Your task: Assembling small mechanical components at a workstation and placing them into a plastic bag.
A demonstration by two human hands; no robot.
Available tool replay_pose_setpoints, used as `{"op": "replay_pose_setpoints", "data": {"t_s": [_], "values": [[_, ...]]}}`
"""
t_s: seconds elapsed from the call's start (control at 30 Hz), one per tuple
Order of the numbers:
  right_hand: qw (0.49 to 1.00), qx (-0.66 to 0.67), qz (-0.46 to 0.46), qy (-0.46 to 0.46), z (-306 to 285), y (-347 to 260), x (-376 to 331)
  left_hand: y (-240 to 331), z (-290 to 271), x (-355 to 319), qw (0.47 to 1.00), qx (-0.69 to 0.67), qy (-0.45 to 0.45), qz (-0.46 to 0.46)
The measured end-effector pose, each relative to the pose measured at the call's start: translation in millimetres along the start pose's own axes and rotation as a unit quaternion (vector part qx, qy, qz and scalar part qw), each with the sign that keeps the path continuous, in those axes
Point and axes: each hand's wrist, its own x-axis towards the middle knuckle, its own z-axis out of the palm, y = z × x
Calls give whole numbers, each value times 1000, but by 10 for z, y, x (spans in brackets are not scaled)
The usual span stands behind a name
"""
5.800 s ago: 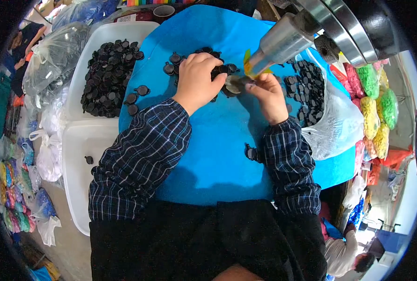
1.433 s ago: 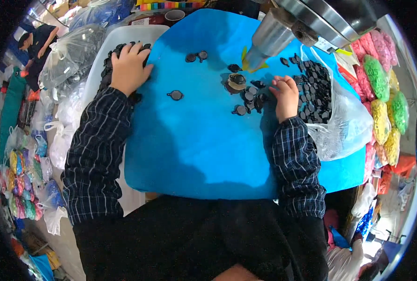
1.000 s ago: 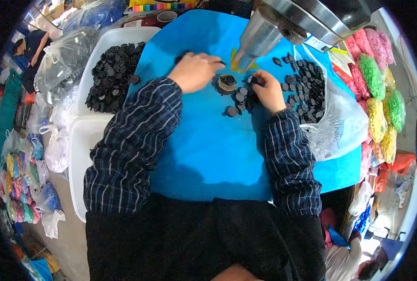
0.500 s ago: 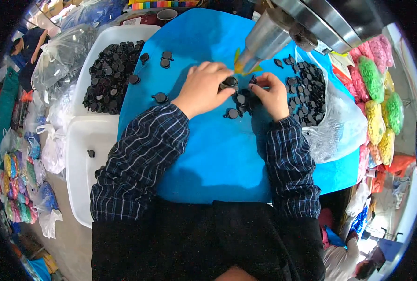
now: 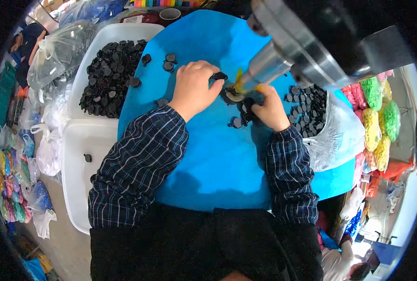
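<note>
Black caps point(image 5: 239, 121) are gathered under the metal press head point(image 5: 264, 70) at twelve o'clock on the blue table point(image 5: 218, 159); since a second ago the left hand point(image 5: 197, 89) has been brought back from the white tray point(image 5: 108, 75) at ten o'clock, fingers curled on one cap point(image 5: 219, 76). The right hand point(image 5: 267, 107) is closed over caps beside the die. Clear bag of caps point(image 5: 330, 126) at two o'clock; coloured packets ring the table
</note>
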Motion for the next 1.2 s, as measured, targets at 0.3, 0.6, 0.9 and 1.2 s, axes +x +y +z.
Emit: {"op": "replay_pose_setpoints", "data": {"t_s": [0.3, 0.6, 0.9, 1.2], "values": [[942, 191, 268, -65, -43, 166, -37, 32, 61, 3, 995, -70, 27, 62], [936, 332, 111, 48, 328, -42, -7, -10, 49, 16, 999, -28, 41, 13], [992, -86, 75, -58, 141, -435, -140, -47, 73, -3, 998, -13, 51, 25], [878, 406, 252, -17, -57, 125, -123, 75, 120, 8, 992, -75, 27, 102]]}}
